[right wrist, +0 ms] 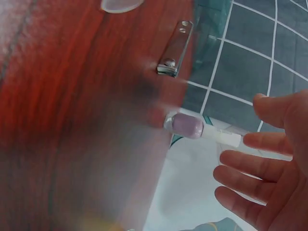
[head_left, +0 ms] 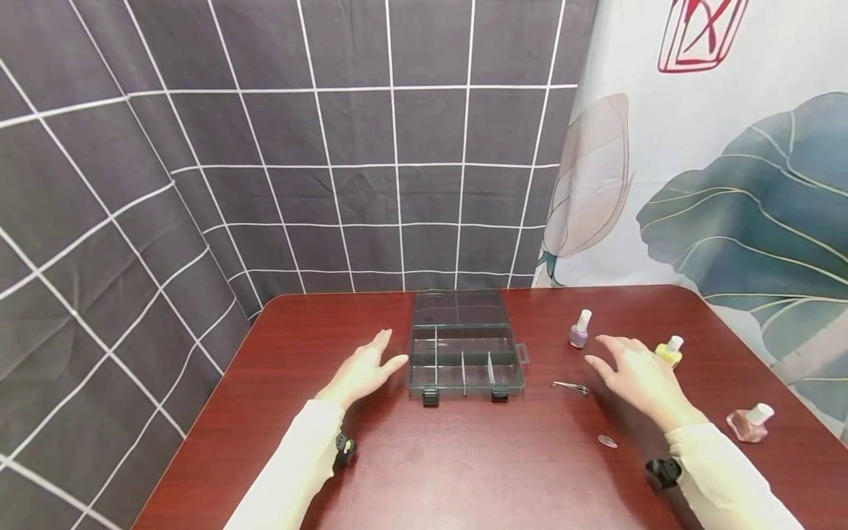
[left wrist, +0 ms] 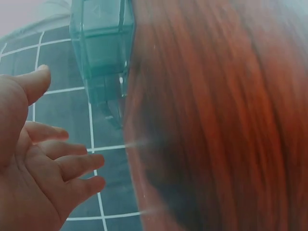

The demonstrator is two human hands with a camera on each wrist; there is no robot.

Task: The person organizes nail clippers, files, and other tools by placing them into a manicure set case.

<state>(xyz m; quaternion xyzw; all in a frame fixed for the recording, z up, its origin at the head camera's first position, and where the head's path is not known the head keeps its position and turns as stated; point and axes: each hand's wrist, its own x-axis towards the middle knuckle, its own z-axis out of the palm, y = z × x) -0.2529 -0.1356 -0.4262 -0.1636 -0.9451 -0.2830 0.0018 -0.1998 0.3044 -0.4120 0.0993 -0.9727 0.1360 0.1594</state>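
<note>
A clear plastic compartment box (head_left: 464,361) with dividers lies on the table, its lid (head_left: 458,308) tipped back. My left hand (head_left: 364,369) hovers just left of the box, fingers extended and holding nothing; in the left wrist view its thumb stands apart from the fingers. My right hand (head_left: 639,375), also unburdened with fingers extended, hangs over the right side. Nearest to it are a purple nail polish bottle (head_left: 578,330) with a white cap and a yellow nail polish bottle (head_left: 669,352). A metal nail clipper (right wrist: 175,48) lies between box and right hand.
A pinkish-brown nail polish bottle (head_left: 750,423) stands near the table's right side. Toward the front is a small clear oval piece (head_left: 607,441). Behind the reddish wooden table (head_left: 464,471) hang a grey grid-patterned cloth (head_left: 358,191) and a floral cloth (head_left: 729,221).
</note>
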